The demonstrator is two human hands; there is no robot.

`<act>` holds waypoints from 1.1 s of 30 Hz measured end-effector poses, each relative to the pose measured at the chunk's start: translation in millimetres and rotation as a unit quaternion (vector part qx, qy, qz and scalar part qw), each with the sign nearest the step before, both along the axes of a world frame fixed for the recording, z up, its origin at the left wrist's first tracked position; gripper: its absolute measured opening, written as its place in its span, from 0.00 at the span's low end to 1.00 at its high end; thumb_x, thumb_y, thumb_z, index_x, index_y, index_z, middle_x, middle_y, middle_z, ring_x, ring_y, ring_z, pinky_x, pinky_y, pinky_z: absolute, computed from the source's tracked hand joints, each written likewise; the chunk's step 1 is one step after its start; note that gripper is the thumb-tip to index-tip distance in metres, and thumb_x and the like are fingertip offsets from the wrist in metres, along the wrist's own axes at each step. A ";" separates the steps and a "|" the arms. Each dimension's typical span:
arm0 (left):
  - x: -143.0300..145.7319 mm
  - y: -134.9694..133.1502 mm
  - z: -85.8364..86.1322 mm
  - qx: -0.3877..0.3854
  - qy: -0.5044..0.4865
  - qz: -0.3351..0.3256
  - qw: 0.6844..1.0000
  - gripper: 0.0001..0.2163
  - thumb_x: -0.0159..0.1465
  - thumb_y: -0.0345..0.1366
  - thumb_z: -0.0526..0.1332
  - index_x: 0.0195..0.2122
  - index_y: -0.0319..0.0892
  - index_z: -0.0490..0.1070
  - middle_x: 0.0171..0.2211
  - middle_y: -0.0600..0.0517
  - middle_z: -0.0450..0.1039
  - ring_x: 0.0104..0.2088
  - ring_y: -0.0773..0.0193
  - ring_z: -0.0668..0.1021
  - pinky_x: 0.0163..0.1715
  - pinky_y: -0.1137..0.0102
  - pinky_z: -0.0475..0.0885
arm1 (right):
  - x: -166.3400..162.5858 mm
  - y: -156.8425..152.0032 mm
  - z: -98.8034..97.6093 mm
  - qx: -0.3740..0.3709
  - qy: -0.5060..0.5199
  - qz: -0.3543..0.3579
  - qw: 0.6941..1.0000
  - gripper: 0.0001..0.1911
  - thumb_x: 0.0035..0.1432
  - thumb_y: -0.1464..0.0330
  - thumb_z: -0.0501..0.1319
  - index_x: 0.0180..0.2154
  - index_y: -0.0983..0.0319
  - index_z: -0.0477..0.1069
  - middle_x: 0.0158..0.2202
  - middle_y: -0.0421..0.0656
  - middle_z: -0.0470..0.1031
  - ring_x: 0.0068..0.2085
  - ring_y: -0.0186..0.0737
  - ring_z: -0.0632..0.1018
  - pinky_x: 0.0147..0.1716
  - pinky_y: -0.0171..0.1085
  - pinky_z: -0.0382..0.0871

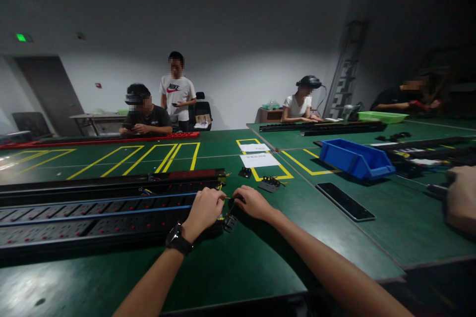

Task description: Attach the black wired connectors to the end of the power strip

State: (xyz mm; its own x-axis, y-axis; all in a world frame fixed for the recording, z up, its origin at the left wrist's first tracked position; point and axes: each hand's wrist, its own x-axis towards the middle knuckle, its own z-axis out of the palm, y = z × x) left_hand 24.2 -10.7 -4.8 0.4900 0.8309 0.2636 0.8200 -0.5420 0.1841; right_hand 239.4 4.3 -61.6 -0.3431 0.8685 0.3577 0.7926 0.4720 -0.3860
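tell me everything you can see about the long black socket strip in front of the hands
The long black socket strip lies flat on the green table, running from the picture's left edge to the hands. It looks like a plastic or metal channel holding rows of dark outlets with small red marks; blue wires run along it. The left hand curls over its right end, the right hand just beyond it.
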 end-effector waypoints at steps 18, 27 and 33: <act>-0.8 -1.0 0.6 -0.001 0.000 -0.003 1.000 0.15 0.70 0.31 0.53 0.46 0.45 0.80 0.45 0.48 0.81 0.47 0.54 0.77 0.48 0.61 0.68 | 83.8 19.3 18.1 0.007 -0.161 -0.334 0.929 0.17 0.66 0.73 0.53 0.50 0.62 0.77 0.49 0.57 0.76 0.52 0.57 0.72 0.46 0.47 0.64; -0.9 -2.6 3.8 -0.003 0.008 -0.008 1.000 0.17 0.71 0.32 0.52 0.48 0.45 0.81 0.46 0.47 0.81 0.47 0.54 0.76 0.49 0.61 0.68 | 88.2 20.0 18.3 0.005 -0.158 -0.344 0.926 0.17 0.66 0.73 0.53 0.48 0.60 0.79 0.49 0.56 0.77 0.52 0.55 0.73 0.47 0.47 0.63; -0.8 -3.1 4.2 0.004 0.015 -0.016 1.000 0.18 0.71 0.33 0.51 0.50 0.49 0.81 0.47 0.48 0.81 0.47 0.54 0.76 0.49 0.61 0.68 | 90.4 20.3 19.4 0.002 -0.165 -0.338 0.927 0.15 0.68 0.69 0.54 0.44 0.61 0.81 0.46 0.56 0.77 0.52 0.57 0.73 0.46 0.47 0.63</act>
State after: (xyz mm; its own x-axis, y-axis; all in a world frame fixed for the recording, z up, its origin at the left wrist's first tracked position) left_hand 23.4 -13.7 -0.6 0.5239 0.8128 0.2546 0.8073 -0.5692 0.1557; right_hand 329.8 24.5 -42.3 0.1869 0.9238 0.3342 0.9823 -0.1735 -0.0700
